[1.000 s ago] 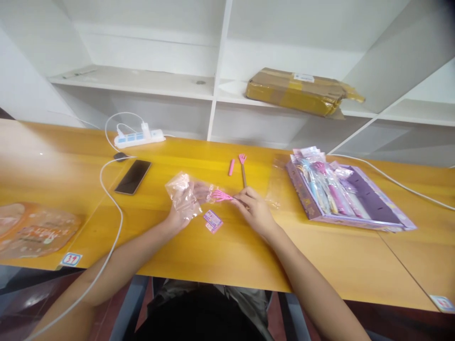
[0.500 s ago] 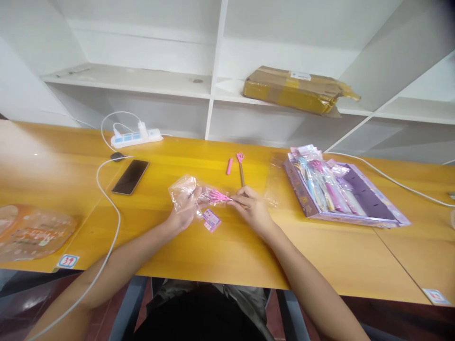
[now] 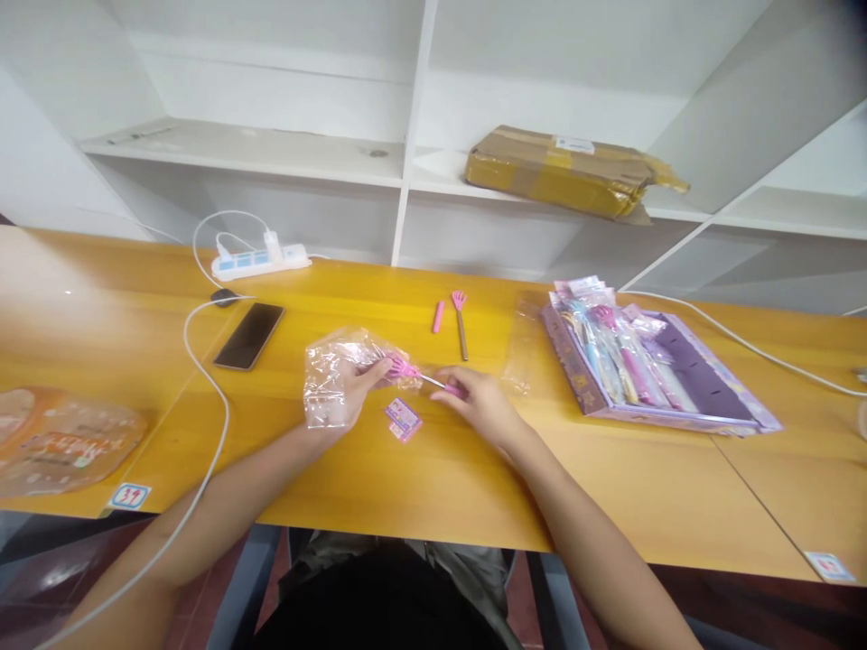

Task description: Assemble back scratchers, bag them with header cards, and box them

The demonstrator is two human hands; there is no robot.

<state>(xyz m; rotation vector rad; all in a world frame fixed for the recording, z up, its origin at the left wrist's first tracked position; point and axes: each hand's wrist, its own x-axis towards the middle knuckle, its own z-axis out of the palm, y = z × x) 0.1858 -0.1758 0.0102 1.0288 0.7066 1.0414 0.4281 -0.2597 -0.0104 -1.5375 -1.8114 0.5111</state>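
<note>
Between my hands lies a small pink back scratcher [image 3: 405,367] with a hand-shaped head and a thin metal rod. My left hand [image 3: 357,390] is closed on its pink head, and a clear plastic bag [image 3: 326,384] drapes over that hand. The pink grip at the other end is pinched in my right hand [image 3: 484,402]. Just below, a purple printed card [image 3: 405,420] lies on the table. Beyond my hands rest a second back scratcher [image 3: 461,329], with a pink head and bare metal rod, and a loose pink tube [image 3: 438,317].
At right stands a purple display box [image 3: 684,418] with several bagged back scratchers. A flat clear bag [image 3: 521,348] lies beside it. On the left are a phone [image 3: 249,336], a power strip [image 3: 261,262], a white cable [image 3: 220,397] and an orange package [image 3: 74,442]. A taped carton [image 3: 555,171] sits on the shelf.
The clear bag has shifted left over my left hand. My right hand has slid right along the back scratcher, and its rod and pink grip now show outside the bag.
</note>
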